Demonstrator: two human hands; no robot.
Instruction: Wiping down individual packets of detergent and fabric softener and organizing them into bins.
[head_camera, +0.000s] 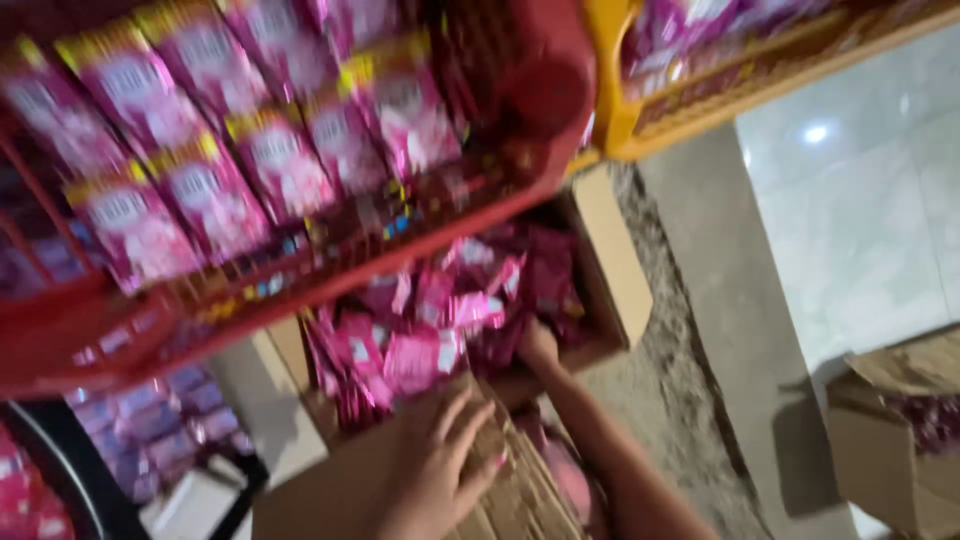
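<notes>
Rack: red wire rack (60, 345), upper left, already holding rows of pink sachets (200, 190).
Carton: cardboard box (620, 270), centre, still holding many pink packets (420, 340).
Left hand (440, 465): lying released on the box flap (330, 490).
Right hand (538, 345): reaching among the packets; grasp too blurred, cannot tell.

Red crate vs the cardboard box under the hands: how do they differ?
The red crate is openwork plastic; the cardboard box is plain brown with flaps open. In the crate the pink packets lie in neat overlapping rows; in the box they sit in a loose heap. The right hand reaches into the box, the left hand presses a flap. Both hold pink packets.
</notes>
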